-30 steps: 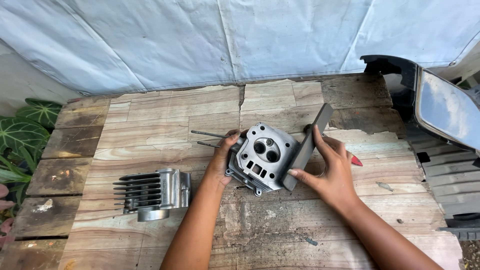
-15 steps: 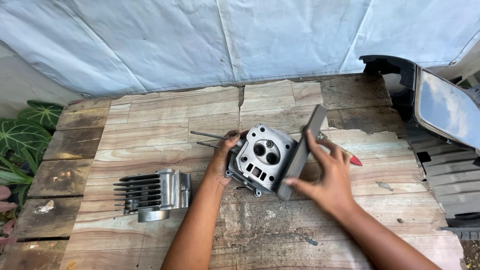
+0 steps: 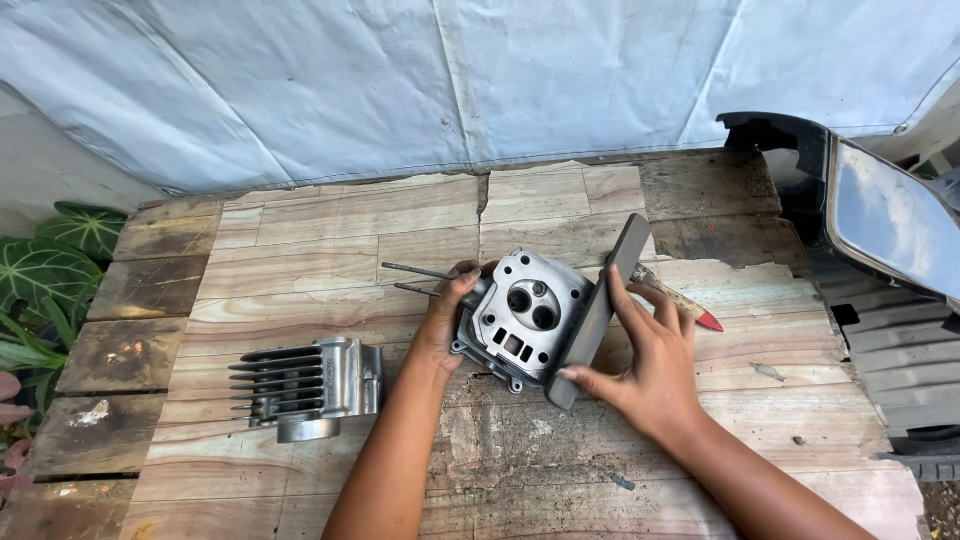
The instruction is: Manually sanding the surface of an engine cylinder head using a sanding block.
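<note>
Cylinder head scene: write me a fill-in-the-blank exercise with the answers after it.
1. The left hand grips the cylinder head on its ___ side.
2. The right hand presses a dark flat ___ against the head.
3. The finned cylinder lies to the ___ of the left forearm.
4. Everything rests on a ___ table.

Missing words: left; bar; left; wooden

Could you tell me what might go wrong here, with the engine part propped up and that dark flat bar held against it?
The left hand alone props the tilted engine part; it might tip on the uneven wooden table. The right hand presses the dark flat bar against its edge, so a slip could pinch fingers. The thin rods behind could get knocked.
</note>
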